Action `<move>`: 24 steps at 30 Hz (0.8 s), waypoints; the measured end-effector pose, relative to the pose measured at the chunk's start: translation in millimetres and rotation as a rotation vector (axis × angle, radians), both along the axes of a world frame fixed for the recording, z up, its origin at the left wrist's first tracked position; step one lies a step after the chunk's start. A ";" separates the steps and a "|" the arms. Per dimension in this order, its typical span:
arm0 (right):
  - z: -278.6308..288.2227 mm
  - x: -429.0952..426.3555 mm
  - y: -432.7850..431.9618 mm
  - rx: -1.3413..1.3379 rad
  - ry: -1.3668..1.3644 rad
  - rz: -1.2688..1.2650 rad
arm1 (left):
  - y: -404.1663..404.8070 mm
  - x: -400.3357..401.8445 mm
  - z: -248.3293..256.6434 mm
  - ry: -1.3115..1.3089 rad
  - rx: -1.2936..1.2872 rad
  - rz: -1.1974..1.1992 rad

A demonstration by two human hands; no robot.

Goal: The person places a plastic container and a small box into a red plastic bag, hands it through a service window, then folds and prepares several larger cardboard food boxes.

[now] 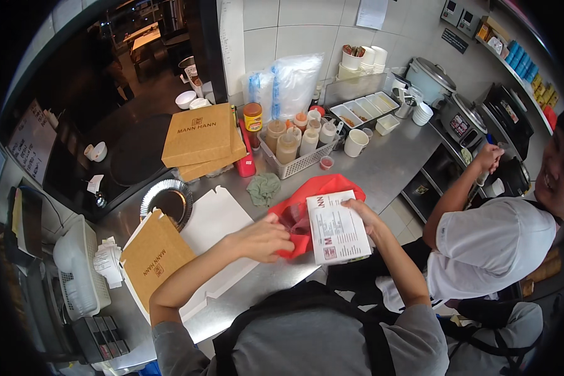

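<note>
My right hand (364,217) grips the right edge of a white printed carton (340,230), held tilted above the steel counter's front edge. Beside it, my left hand (263,238) has its fingers closed on a red plastic bag (293,245), which spreads behind and to the left of the carton. How far the bag goes around the carton cannot be told. An unfolded white pizza-style box (216,216) lies flat on the counter to the left, near a brown cardboard box (156,263). A crumpled green cloth (263,189) lies behind the bag.
Behind stand a grey basket (301,164) of squeeze bottles, stacked brown boxes (197,134), a small sauce cup (326,163) and a paper cup (356,143). A foil-rimmed round tray (185,188) is at the left. A co-worker in a white shirt (493,239) stands close on the right.
</note>
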State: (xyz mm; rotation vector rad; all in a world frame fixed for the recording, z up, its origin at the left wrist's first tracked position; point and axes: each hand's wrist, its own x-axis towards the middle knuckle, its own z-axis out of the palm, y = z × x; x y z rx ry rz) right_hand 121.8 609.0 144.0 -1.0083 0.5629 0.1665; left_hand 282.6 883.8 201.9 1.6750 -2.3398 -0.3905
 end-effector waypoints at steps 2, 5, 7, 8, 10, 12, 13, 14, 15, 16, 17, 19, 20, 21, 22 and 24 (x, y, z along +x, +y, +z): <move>-5.9 5.2 -10.7 -0.073 0.021 -0.112 | -0.2 -12.8 4.3 0.123 -0.132 -0.183; -20.3 14.5 -16.7 0.009 -0.015 -0.216 | -5.1 -25.5 -1.1 0.216 -0.076 -0.205; -20.4 25.1 -7.9 0.057 -0.118 -0.367 | -8.5 -33.0 -4.7 0.235 0.045 -0.163; -19.1 29.5 -1.4 0.058 -0.116 -0.361 | -10.6 -33.3 -2.5 0.237 0.044 -0.157; -19.6 34.8 11.3 -0.033 -0.112 -0.439 | -15.7 -27.1 6.2 0.354 -0.072 -0.116; -34.4 32.9 18.0 -0.062 -0.154 -0.483 | -23.3 -13.4 16.1 0.385 -0.207 -0.102; -36.8 33.0 25.4 -0.137 -0.184 -0.522 | -21.3 -7.0 22.7 0.300 -0.194 -0.016; -36.6 33.9 27.5 -0.212 -0.214 -0.560 | -20.4 -3.2 26.0 0.216 -0.180 0.071; -33.4 34.3 24.0 -0.325 -0.238 -0.518 | -22.8 -1.5 20.3 0.199 -0.149 0.102; -34.9 34.6 10.1 -0.330 -0.239 -0.524 | -25.1 -4.5 20.4 0.198 -0.152 0.096; -39.6 34.0 -12.9 -0.507 -0.096 -0.512 | -28.5 -9.8 20.7 0.121 -0.024 0.141; -29.3 46.7 -27.6 -0.674 0.055 -0.495 | -30.4 -15.2 5.6 0.045 0.112 0.186; -5.6 62.2 -16.0 -0.426 -0.162 -0.698 | -28.9 -14.5 -17.6 0.015 0.221 0.154; 10.8 69.2 -11.8 -0.168 -0.375 -0.900 | -29.0 -16.7 -31.2 -0.016 0.327 0.108; 17.0 71.3 -18.2 -0.170 -0.380 -0.903 | -31.1 -21.5 -31.4 -0.020 0.323 0.106; 28.2 70.7 -29.4 0.072 -0.513 -0.656 | -41.4 -33.1 -30.3 0.109 0.313 0.247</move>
